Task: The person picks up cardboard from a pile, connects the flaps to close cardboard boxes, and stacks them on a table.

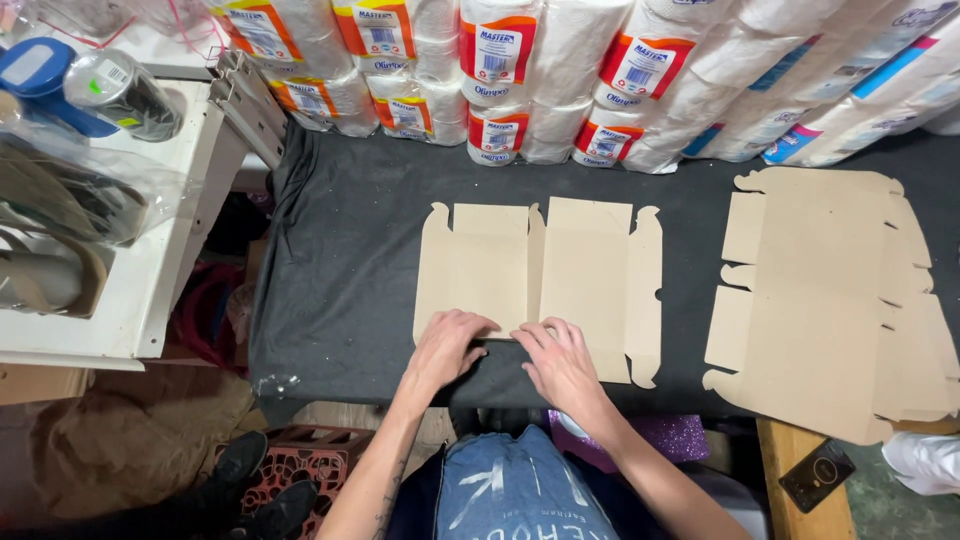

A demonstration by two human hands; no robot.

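Bare forearms, blue printed top, black shoes (pixel 262 490)

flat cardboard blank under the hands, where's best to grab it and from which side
Probably the near edge of the cardboard blank, approached from the person's side. It lies flat on the black table cover, so only edges offer a grip, and the left hand and right hand already rest there.
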